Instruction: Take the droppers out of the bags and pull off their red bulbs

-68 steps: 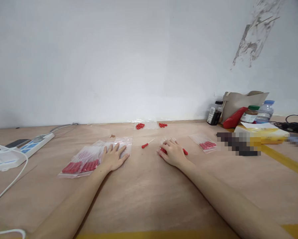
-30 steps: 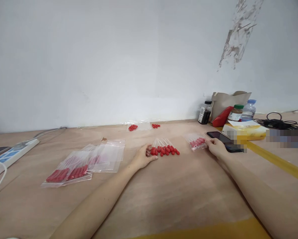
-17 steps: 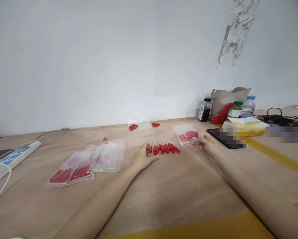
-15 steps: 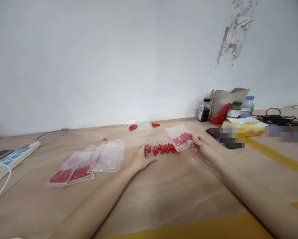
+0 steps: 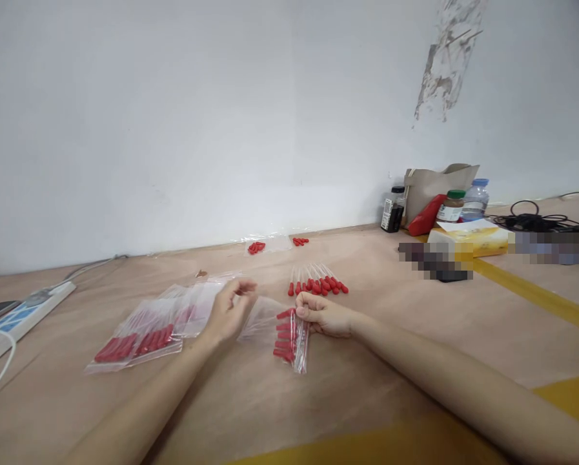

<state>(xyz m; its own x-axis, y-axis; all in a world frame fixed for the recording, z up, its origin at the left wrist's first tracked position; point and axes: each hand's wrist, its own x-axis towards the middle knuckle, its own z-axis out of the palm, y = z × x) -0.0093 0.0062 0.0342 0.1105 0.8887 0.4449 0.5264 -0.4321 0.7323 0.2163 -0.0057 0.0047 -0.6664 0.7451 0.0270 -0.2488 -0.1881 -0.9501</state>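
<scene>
My right hand (image 5: 324,315) is closed on one end of a clear plastic bag of red-bulbed droppers (image 5: 282,332), held just above the wooden table (image 5: 376,361). My left hand (image 5: 228,309) is at the bag's other end with its fingers curled and pinched near the bag's edge. A loose row of red-bulbed droppers (image 5: 317,283) lies on the table just beyond my right hand. To the left of my left hand lies a pile of filled and empty clear bags (image 5: 161,320).
Two small bags of red bulbs (image 5: 275,244) lie by the wall. At the right stand a dark bottle (image 5: 392,210), a beige bag (image 5: 437,187), jars, a water bottle, a yellow box (image 5: 473,239) and black cables (image 5: 536,223). A white power strip (image 5: 22,313) lies at the left.
My right hand picked up the dropper bag from the right and carried it to the middle. My left hand left the loose droppers and came to the bag's other end.
</scene>
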